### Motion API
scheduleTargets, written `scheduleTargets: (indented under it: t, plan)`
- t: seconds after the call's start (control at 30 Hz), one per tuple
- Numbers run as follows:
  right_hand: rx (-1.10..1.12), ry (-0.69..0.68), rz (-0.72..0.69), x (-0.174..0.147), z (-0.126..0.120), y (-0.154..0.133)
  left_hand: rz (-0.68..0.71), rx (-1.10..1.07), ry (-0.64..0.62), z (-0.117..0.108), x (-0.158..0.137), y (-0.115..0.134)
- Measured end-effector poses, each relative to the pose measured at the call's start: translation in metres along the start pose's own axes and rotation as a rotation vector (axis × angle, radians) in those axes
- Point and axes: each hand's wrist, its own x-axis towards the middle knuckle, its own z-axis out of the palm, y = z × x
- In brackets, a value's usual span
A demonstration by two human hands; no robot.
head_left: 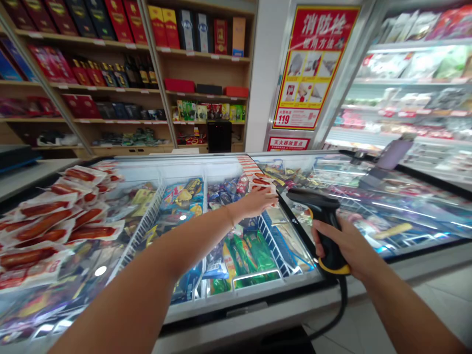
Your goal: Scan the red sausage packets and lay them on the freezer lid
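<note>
My left hand [255,202] reaches out over the freezer's glass top. Its fingers are stretched and lie against vacuum-packed sausages [262,181]; part of what is under the palm is hidden. Wrapped around the handle of a black and yellow barcode scanner [327,231] is my right hand [348,243]. The scanner's head points left, toward my left hand, and its cable [341,305] hangs down. A large spread of packed sausages [47,221] lies on the glass at the left.
Beneath the glass of the chest freezer [309,282], white wire baskets [273,241] hold frozen packs. A lilac object [394,152] stands on the right-hand freezer. Behind are shelves of boxes [199,54], a red fire-hydrant poster [315,69] and a lit chiller [413,88].
</note>
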Motion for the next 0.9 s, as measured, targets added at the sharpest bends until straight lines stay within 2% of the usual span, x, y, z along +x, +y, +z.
scheduleTargets:
  t: [0.13, 0.23, 0.37, 0.57, 0.73, 0.8, 0.9]
  plan:
    - [0.019, 0.018, 0.029, 0.008, -0.004, 0.001, -0.192, 0.134, 0.011, 0.018, 0.046, -0.013]
    - [0.026, 0.039, 0.042, 0.014, -0.006, 0.002, -0.315, 0.163, 0.033, 0.026, 0.069, -0.019]
    - [0.039, 0.036, 0.047, 0.022, -0.003, 0.004, -0.415, 0.156, 0.086, 0.030, 0.081, -0.034]
    - [0.083, 0.035, 0.055, 0.035, 0.008, 0.006, -0.464, 0.146, 0.084, 0.033, 0.087, -0.055]
    - [0.089, 0.007, 0.025, 0.035, 0.023, -0.001, -0.465, 0.099, 0.214, 0.017, 0.067, -0.052]
    - [0.080, -0.006, 0.008, 0.034, 0.031, -0.006, -0.497, 0.077, 0.252, 0.004, 0.044, -0.047]
    - [0.069, -0.052, -0.006, 0.033, 0.051, -0.013, -0.645, 0.053, 0.269, -0.019, -0.006, -0.039]
